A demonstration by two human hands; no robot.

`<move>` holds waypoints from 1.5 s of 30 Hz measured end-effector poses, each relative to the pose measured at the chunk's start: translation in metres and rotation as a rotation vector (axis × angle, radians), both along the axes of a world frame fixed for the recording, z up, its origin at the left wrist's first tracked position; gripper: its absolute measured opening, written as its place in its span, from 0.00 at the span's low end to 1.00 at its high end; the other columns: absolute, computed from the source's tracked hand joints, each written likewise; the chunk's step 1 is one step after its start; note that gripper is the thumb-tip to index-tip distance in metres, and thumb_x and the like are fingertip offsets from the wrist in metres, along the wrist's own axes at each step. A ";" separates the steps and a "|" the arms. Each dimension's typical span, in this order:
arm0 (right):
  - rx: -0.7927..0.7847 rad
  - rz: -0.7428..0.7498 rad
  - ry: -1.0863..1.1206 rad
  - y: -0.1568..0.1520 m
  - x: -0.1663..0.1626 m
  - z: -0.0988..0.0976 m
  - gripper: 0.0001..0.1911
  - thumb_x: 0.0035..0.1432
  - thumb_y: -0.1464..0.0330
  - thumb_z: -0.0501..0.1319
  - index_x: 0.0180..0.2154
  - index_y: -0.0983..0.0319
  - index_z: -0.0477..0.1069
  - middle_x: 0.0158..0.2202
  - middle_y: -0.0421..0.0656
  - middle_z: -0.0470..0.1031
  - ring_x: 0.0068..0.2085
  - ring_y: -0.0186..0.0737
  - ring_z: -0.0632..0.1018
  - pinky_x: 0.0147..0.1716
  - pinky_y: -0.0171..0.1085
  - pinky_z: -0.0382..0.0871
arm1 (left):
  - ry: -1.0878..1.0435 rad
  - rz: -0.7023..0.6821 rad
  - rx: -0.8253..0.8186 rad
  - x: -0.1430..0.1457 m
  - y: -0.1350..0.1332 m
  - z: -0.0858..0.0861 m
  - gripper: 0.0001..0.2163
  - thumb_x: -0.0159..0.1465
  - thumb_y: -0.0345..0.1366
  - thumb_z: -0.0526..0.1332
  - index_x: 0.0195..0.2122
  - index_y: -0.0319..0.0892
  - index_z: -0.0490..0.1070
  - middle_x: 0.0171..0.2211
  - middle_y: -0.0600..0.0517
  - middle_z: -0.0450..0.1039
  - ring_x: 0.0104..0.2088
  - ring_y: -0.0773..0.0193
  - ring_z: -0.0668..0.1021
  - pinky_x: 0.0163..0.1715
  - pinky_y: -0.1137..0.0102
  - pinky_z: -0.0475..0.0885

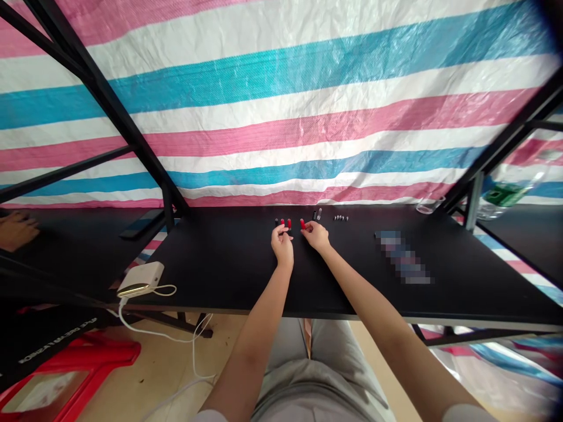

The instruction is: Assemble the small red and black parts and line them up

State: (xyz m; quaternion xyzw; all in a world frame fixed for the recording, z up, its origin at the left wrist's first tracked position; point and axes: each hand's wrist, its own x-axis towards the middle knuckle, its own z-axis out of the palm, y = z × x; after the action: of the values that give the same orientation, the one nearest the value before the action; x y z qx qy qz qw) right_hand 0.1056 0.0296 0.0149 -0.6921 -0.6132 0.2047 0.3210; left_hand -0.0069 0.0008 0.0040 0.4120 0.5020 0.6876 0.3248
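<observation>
Fingers curled, my left hand [282, 247] is on the black table close to a small black cylinder [277, 223] and two small red cylinders [289, 224]. Whether its fingertips grip one of them is too small to make out. A little to the right, my right hand [316, 235] pinches another small red cylinder [302, 224], held roughly upright. Just beyond that hand stand a short black tube [314, 215] and a clear one [319, 213]. Several small shiny metallic pieces [341, 218] lie in a row farther right.
A white box-shaped device [141, 278] with a cable sits at the table's left front. A pixelated flat object [402, 258] lies on the right. Near the back right are a clear cup [428, 204] and a plastic bottle [504, 196]. Another person's hand [17, 231] shows at far left.
</observation>
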 end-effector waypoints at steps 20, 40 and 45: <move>-0.037 -0.079 -0.108 0.019 0.012 0.007 0.13 0.52 0.64 0.58 0.40 0.59 0.63 0.33 0.40 0.74 0.39 0.40 0.74 0.42 0.42 0.61 | -0.078 0.004 -0.054 -0.001 0.003 -0.002 0.11 0.52 0.26 0.51 0.36 0.40 0.67 0.34 0.52 0.70 0.22 0.74 0.72 0.28 0.75 0.69; -0.171 -0.226 -0.165 0.065 0.024 0.002 0.11 0.51 0.64 0.58 0.38 0.58 0.71 0.39 0.43 0.75 0.46 0.46 0.72 0.47 0.48 0.55 | 0.001 -0.044 -0.090 0.003 0.006 -0.008 0.10 0.54 0.25 0.51 0.34 0.40 0.68 0.33 0.52 0.70 0.22 0.74 0.71 0.28 0.74 0.69; -0.098 -0.160 -0.106 0.045 0.018 0.009 0.09 0.49 0.65 0.59 0.35 0.58 0.71 0.36 0.41 0.75 0.42 0.43 0.73 0.46 0.45 0.55 | 0.176 -0.127 -0.088 0.006 0.002 -0.005 0.12 0.56 0.25 0.51 0.39 0.41 0.69 0.35 0.50 0.71 0.23 0.73 0.71 0.29 0.73 0.70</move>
State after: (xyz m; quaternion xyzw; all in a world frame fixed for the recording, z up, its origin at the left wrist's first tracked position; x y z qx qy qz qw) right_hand 0.1240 0.0745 0.0240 -0.7637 -0.5612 0.1713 0.2692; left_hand -0.0012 0.0032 -0.0012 0.4869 0.5312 0.6041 0.3402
